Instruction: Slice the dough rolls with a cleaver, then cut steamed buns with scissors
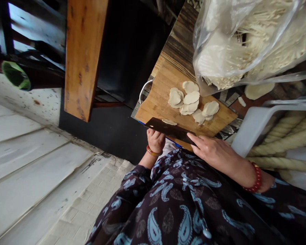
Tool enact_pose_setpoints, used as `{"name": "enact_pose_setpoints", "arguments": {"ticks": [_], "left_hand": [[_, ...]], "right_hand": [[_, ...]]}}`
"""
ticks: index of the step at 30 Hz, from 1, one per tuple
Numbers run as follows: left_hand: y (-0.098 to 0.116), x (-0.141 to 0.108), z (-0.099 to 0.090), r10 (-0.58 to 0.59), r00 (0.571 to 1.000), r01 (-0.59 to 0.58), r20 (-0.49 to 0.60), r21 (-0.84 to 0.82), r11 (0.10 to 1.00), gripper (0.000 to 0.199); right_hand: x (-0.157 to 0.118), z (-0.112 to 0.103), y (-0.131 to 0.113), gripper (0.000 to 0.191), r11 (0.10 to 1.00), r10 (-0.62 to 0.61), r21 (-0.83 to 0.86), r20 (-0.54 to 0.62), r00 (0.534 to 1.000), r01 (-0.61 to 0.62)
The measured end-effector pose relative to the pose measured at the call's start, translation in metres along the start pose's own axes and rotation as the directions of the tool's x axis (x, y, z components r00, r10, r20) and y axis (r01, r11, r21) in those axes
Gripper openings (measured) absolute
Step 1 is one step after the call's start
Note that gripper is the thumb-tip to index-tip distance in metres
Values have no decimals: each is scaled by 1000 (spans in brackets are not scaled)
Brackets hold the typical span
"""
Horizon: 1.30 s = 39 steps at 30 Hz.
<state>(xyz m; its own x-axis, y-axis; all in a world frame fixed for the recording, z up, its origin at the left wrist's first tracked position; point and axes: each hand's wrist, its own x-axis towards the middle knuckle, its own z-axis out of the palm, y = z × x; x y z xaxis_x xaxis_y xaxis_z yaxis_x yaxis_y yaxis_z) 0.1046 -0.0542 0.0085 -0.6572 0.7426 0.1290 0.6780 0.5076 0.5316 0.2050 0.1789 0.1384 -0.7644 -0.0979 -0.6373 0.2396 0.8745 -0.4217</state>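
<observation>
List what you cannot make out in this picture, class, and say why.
Head view:
Knife: handle not visible, perhaps covered by the right hand.
Anything the left hand may hold: hidden inside its fist.
Tub: cut off by the right edge.
Bag: cut off by the top edge.

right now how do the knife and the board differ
The knife is dark; the board is light tan wood. The knife is narrow, while the board is much broader. The knife is held at the board's near edge, whereas the board lies beneath pale slices. Both have straight edges.
</observation>
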Motion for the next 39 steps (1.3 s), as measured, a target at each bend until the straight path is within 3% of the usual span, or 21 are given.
{"name": "enact_pose_setpoints", "arguments": {"ticks": [10,20,34,39], "left_hand": [[-1,2,0,51,998,-49,-24,43,998,27],[-3,-3,2,-15,1000,15,-6,-17,1000,34],[2,0,1,-35,999,35,17,22,999,31],[4,6,-5,-11,1000,9,27,60,998,23]], "right_hand": [[7,2,-5,45,997,31,-69,28,999,-29],[3,-6,-5,46,998,21,-68,28,999,-19],[29,10,-1,48,998,12,-58,60,998,-8],[24,18,7,48,1000,-10,1,1,1000,10]]}}
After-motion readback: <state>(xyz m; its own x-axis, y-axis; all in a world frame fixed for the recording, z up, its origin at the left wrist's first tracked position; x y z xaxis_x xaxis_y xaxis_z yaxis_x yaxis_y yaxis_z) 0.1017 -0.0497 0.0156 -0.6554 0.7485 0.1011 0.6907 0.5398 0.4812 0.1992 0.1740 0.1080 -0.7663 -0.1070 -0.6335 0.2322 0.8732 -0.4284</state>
